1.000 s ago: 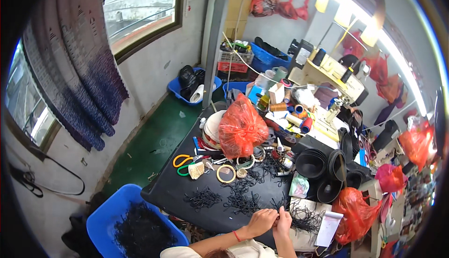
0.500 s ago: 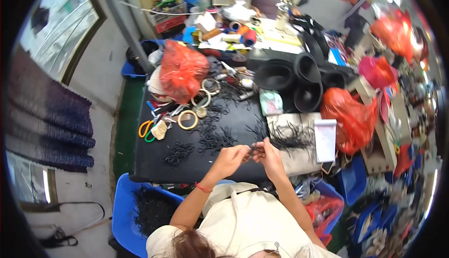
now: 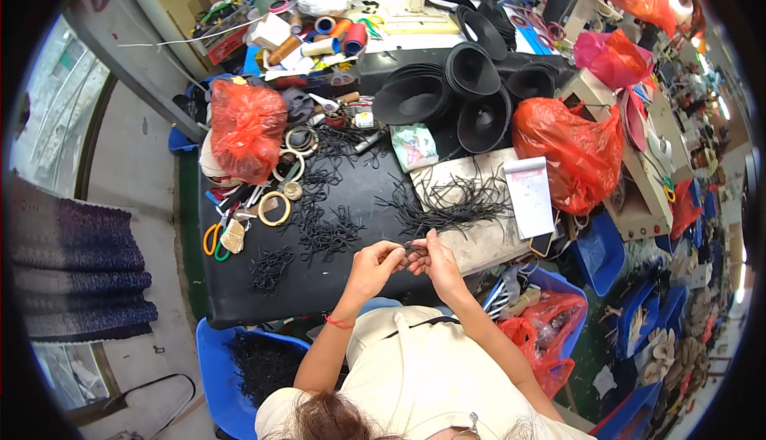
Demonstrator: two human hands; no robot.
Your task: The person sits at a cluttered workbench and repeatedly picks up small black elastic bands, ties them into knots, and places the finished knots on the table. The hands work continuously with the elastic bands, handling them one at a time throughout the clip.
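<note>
Close together over the near edge of the black table, my left hand (image 3: 373,270) and my right hand (image 3: 437,266) pinch a thin black cord (image 3: 410,249) between their fingertips. Part of the cord is hidden by the fingers. Just beyond them, a heap of loose black cords (image 3: 447,215) spreads across a pale board (image 3: 472,244). To the left lie another cord pile (image 3: 329,232) and a smaller, tighter bunch (image 3: 271,268). A white notepad (image 3: 528,201) rests on the board's right side.
Black moulded cups (image 3: 483,121) stand stacked at the back, between a left red bag (image 3: 247,130) and a right red bag (image 3: 568,157). Tape rolls (image 3: 274,209) and scissors (image 3: 214,240) lie at the left edge. Below is a blue bin (image 3: 211,368) holding black cords.
The whole view has shifted, so the table things appear farther left and mostly higher. Both hands stay together at the cord, with the fingers slightly rearranged.
</note>
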